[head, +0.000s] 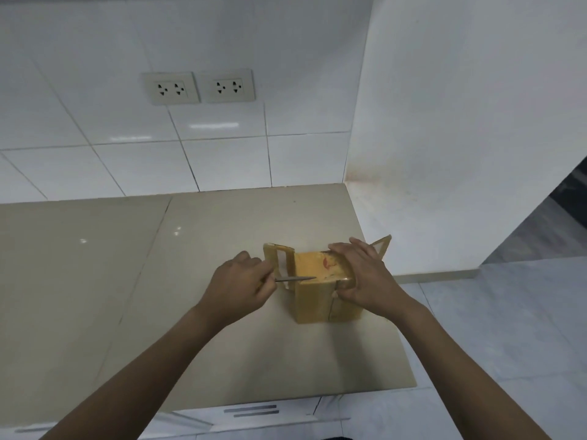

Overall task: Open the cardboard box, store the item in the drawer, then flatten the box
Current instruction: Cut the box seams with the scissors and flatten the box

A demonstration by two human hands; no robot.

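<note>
text: none legible | cardboard box [317, 274]: red mark on its top, too blurred to read

Tan taped cardboard box [320, 293] upright, flaps seemingly raised

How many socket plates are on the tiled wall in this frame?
2. The left socket plate and the right socket plate sit side by side on the tiled wall above the counter. None seem hidden.

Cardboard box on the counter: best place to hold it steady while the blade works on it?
Clamp the cardboard box from its right end, palm over the top, as the right hand does. The left hand brings the blade in from the left, so that end stays clear.
</note>
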